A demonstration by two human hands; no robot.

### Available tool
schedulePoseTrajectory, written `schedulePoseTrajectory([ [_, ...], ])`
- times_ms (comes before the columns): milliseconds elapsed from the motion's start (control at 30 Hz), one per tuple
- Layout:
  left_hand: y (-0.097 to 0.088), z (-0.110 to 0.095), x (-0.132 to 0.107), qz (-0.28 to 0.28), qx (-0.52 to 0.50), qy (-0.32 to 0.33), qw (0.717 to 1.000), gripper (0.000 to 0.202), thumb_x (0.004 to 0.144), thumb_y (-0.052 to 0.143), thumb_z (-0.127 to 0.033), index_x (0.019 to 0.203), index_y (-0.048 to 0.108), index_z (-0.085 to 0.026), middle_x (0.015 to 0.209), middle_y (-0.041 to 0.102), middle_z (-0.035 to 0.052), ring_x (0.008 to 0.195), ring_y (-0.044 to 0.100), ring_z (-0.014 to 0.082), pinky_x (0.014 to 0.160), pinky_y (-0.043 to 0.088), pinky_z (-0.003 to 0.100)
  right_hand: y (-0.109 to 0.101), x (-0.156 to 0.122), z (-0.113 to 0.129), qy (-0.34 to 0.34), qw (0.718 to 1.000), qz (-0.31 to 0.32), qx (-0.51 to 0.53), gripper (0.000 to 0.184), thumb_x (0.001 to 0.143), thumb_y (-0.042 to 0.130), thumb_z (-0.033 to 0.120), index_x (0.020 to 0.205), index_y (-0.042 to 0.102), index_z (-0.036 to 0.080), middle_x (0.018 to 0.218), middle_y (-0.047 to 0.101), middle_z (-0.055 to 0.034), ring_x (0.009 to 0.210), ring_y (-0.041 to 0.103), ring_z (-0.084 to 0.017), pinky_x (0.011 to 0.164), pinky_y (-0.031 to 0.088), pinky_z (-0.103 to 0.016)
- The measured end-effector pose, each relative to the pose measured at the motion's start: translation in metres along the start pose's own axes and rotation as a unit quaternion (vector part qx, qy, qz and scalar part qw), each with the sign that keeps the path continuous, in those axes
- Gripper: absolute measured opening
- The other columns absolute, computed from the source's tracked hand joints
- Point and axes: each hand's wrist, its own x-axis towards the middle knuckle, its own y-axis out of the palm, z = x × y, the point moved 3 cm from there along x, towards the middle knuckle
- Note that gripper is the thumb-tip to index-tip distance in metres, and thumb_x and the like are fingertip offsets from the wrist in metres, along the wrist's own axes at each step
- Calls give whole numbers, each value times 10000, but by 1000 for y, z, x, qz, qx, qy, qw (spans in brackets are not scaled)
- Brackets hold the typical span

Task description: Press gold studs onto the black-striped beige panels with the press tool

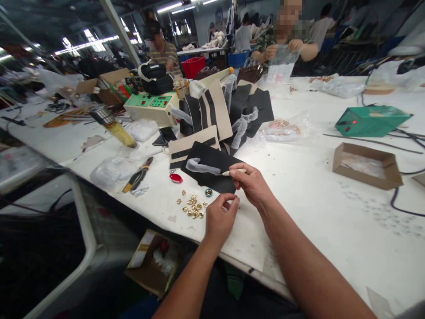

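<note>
My right hand (250, 184) pinches a small cream-coloured stick (234, 172) whose tip reaches over a black leather panel (209, 166). My left hand (221, 219) sits just below it, with its fingertips closed together close to the right hand. Nothing shows between those fingers. To the left of that hand lies a loose heap of small gold metal fittings (192, 206). A red oval piece (175, 178) and a small round blue-and-gold item (208, 192) lie near the panel. Cream and black panels (212, 113) are piled beyond it.
Yellow-and-black pliers (137, 176) and plastic bags lie on the white worktable (299, 221). Behind them stands a green-panelled machine (151, 107). A green box (372, 120) and a cardboard tray (367, 166) are on the right. A co-worker (282, 48) holds a clear bag across the table.
</note>
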Motion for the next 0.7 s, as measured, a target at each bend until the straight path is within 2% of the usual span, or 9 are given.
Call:
schedulePoseTrajectory([
  [67, -21, 18, -15, -51, -73, -44, 995, 191, 946, 664, -371, 1008, 746, -211, 854, 769, 22, 717, 679, 155, 708, 541, 263, 9, -3, -8, 9, 1000, 18, 3, 300, 761, 897, 395, 931, 759, 189, 554, 566, 52, 496, 470, -94, 484, 363, -221],
  [133, -38, 34, -29, -100, -162, -94, 977, 235, 894, 709, -401, 1004, 755, -199, 842, 767, 31, 714, 674, 157, 683, 536, 260, 20, -8, -16, 20, 999, 42, -13, 316, 783, 885, 436, 929, 757, 188, 570, 571, 49, 500, 473, -97, 486, 362, -227],
  [233, -53, 50, -40, -124, -249, -150, 949, 307, 850, 744, -433, 1016, 751, -175, 761, 740, 18, 615, 613, 132, 590, 503, 240, 35, -18, -24, 16, 993, 88, -77, 329, 862, 817, 507, 913, 745, 190, 612, 605, 33, 528, 501, -106, 523, 395, -243],
  [333, -58, 53, -41, -126, -289, -169, 934, 321, 838, 757, -433, 1013, 742, -164, 714, 713, -2, 541, 545, 102, 530, 466, 219, 44, -26, -27, 2, 983, 122, -139, 339, 917, 755, 534, 904, 728, 196, 614, 607, 29, 553, 526, -119, 560, 419, -258],
  [467, -56, 54, -38, -142, -307, -173, 925, 291, 807, 787, -402, 974, 741, -168, 745, 723, 2, 563, 567, 101, 543, 479, 215, 46, -29, -26, -6, 979, 113, -170, 316, 937, 734, 511, 892, 715, 199, 613, 612, 31, 554, 534, -120, 567, 417, -259],
  [700, -55, 59, -38, -151, -277, -162, 935, 243, 821, 779, -351, 1004, 767, -192, 728, 698, -13, 637, 612, 121, 629, 515, 229, 46, -28, -23, -1, 970, 104, -221, 280, 918, 747, 469, 868, 723, 194, 625, 622, 29, 548, 542, -118, 552, 416, -256],
])
